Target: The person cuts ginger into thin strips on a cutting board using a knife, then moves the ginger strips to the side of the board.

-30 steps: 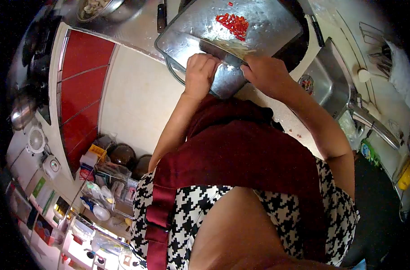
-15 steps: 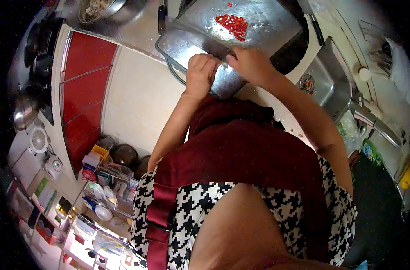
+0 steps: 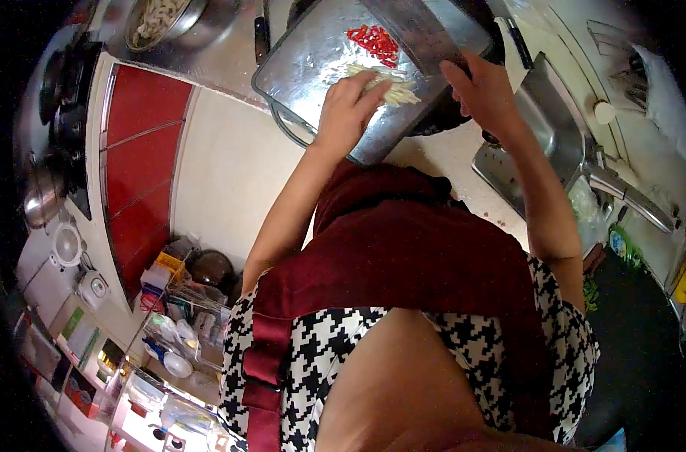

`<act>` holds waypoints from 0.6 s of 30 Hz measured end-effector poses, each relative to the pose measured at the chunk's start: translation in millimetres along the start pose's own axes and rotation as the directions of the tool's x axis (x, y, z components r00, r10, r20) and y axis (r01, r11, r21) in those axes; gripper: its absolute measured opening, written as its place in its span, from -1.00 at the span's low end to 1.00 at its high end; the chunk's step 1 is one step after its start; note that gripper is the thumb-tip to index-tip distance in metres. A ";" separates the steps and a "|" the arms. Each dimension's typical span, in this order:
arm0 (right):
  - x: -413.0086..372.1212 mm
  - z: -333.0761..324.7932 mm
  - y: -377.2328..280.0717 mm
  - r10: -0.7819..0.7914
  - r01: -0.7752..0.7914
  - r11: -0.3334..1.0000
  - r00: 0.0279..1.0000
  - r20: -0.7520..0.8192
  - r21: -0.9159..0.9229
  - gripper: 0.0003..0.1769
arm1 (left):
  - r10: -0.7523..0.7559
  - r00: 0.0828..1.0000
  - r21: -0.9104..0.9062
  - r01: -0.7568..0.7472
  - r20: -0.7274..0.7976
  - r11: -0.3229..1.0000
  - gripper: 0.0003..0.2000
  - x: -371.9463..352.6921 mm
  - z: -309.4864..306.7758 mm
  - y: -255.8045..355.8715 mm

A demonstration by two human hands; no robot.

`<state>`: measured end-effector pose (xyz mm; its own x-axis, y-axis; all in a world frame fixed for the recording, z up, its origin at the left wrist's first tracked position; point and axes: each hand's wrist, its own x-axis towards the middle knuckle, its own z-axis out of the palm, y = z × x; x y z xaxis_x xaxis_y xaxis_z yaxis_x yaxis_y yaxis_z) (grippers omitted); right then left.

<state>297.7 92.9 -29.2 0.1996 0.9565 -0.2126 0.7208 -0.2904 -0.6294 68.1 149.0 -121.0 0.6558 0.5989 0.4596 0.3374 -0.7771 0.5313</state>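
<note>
My right hand [image 3: 487, 94] is closed round the handle of a cleaver [image 3: 418, 34], whose broad blade reaches up and left over the board. Pale, thin shreds [image 3: 399, 92] lie in a loose pile on the metal cutting board [image 3: 301, 64]. At the left side of that pile is my left hand [image 3: 348, 109], thumb and fingers apart, fingertips right at the shreds. Just beyond them, chopped red chili [image 3: 374, 44] sits in a small heap, close to the blade's left side.
A metal bowl of pale food pieces [image 3: 162, 21] stands at the back left. Near the board's left edge lies a black-handled knife [image 3: 261, 38]. To the right is a sink [image 3: 557, 113] with a faucet [image 3: 630, 197]. Another black handle [image 3: 520, 44] shows behind the board.
The cleaver and my right hand have moved up and right, away from my left hand. My left hand's fingers have spread, and the pale shreds now show on the board.
</note>
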 end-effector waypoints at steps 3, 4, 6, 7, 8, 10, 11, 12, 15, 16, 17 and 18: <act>-11.3 -4.5 6.5 0.042 -0.041 0.997 0.999 -0.016 0.058 -0.56 | 0.057 0.998 -0.014 -0.057 0.026 0.998 -0.79 -5.4 -0.5 -5.5; -14.8 -7.7 4.9 0.064 -0.064 0.996 0.998 0.005 0.061 -0.56 | 0.076 0.997 -0.016 -0.075 0.035 0.997 -0.82 -7.4 -1.1 -8.1; -21.4 -12.9 0.3 0.106 -0.110 0.991 0.993 0.048 0.071 -0.57 | 0.042 0.999 -0.016 -0.042 0.031 0.999 -0.83 -11.6 -2.2 -8.1; -19.5 -7.6 3.4 0.081 -0.082 0.995 0.996 0.022 0.056 -0.57 | 0.026 0.999 -0.013 -0.026 0.030 1.000 -0.83 -13.6 -2.0 -11.6; -20.5 -3.4 8.1 0.055 -0.054 0.998 0.998 -0.006 0.038 -0.58 | 0.012 1.000 -0.011 -0.011 0.026 1.000 -0.83 -14.8 -1.8 -11.6; -20.6 1.2 13.8 0.025 -0.024 0.999 0.999 -0.030 0.031 -0.59 | 0.018 0.999 0.010 -0.019 0.033 1.000 -0.81 -8.7 -0.2 -9.5; -20.0 2.0 15.4 0.021 -0.020 0.999 0.999 -0.025 0.045 -0.59 | 0.021 0.999 0.021 -0.022 0.034 1.000 -0.79 -5.8 0.4 -8.4; -19.8 2.2 15.9 0.017 -0.016 0.998 1.000 -0.019 0.058 -0.59 | 0.000 1.000 0.024 -0.001 0.030 1.000 -0.77 -5.1 0.1 -7.4; -24.6 -0.9 7.0 0.026 -0.025 1.000 0.999 -0.021 0.013 -0.61 | -0.065 0.997 0.000 0.065 -0.050 0.998 -0.71 -8.0 -4.7 -1.4; -28.0 -1.1 5.0 0.007 -0.007 1.000 1.000 -0.004 0.000 -0.62 | -0.087 0.989 -0.033 0.084 -0.116 0.996 -0.70 -13.8 -9.8 1.5; -33.0 0.0 3.4 -0.009 0.009 1.000 1.000 0.014 -0.011 -0.64 | -0.111 0.977 -0.068 0.100 -0.179 0.993 -0.68 -20.7 -14.8 3.2; -38.1 1.6 2.4 -0.024 0.025 0.999 0.999 0.031 -0.022 -0.65 | -0.126 0.973 -0.028 0.123 -0.195 0.992 -0.68 -29.7 -19.3 1.3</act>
<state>290.7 55.7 -23.8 0.1613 0.9619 -0.2209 0.7400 -0.2660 -0.6178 36.0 133.9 -120.2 0.4640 0.7182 0.5185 0.3965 -0.6918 0.6035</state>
